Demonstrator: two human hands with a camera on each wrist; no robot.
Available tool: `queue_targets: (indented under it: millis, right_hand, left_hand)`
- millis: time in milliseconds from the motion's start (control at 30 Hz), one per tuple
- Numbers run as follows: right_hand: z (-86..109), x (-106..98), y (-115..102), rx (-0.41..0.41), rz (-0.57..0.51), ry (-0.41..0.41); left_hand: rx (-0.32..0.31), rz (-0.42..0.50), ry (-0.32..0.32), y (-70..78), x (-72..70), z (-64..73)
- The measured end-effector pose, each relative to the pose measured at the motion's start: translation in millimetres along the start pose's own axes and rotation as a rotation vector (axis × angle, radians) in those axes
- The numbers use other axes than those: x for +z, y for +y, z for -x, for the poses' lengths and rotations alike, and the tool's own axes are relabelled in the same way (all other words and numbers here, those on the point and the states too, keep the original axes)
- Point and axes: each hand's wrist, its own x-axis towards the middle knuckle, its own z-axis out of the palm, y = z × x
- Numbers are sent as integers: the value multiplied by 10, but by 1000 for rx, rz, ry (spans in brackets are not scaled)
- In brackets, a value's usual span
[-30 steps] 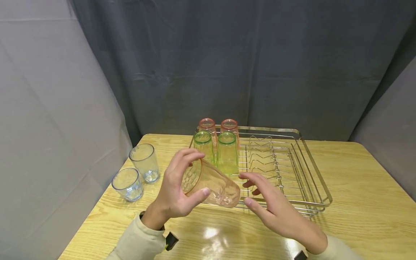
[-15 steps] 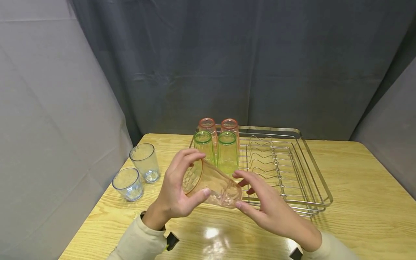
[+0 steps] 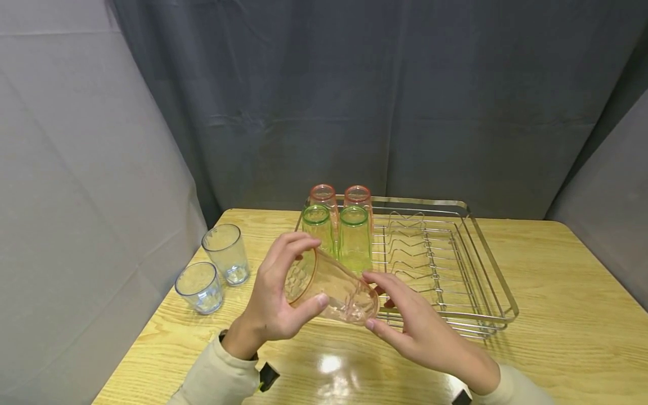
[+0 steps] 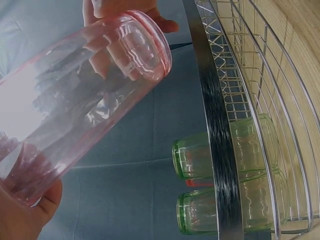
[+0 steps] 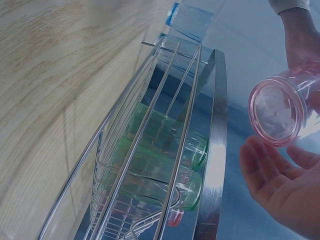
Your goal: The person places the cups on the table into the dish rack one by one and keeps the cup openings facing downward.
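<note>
A pinkish-orange drinking glass (image 3: 346, 289) lies tilted in the air in front of the rack, its mouth to the left and its base low on the right. My left hand (image 3: 275, 295) grips it near the rim, fingers over the top and thumb along the near side. At the base end, my right hand (image 3: 417, 320) holds the glass between thumb and fingertips. In the right wrist view the round base (image 5: 276, 112) faces the camera, with the right fingertips against its edge. The left wrist view shows the glass's clear side (image 4: 95, 95) up close.
A wire dish rack (image 3: 498, 275) stands behind the hands. Two green glasses (image 3: 355, 242) and two red-rimmed glasses (image 3: 357, 196) stand upside down at its left end. On the table's left are a tall bluish glass (image 3: 223, 253) and a short one (image 3: 199, 288), both upright.
My right hand has moved left from beside the base, and its thumb and fingertips have come onto the glass. My left hand and the glass have hardly moved.
</note>
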Motion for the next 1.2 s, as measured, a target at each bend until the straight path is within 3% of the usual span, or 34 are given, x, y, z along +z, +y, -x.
queue_targets:
  millis: [333,667,900,1200]
  right_hand:
    - [2,5,-2,-13,3,0]
    - [-14,25,-3,-37,-40,-2]
    - [-3,60,7,-33,6,28]
    - [8,32,15,-16,-92,100]
  left_hand:
    - [-6,2,5,14,-2,5]
    - [31,24,27,30,24,-1]
    - [33,43,42,44,57,2]
    - [22,72,52,27,73,19]
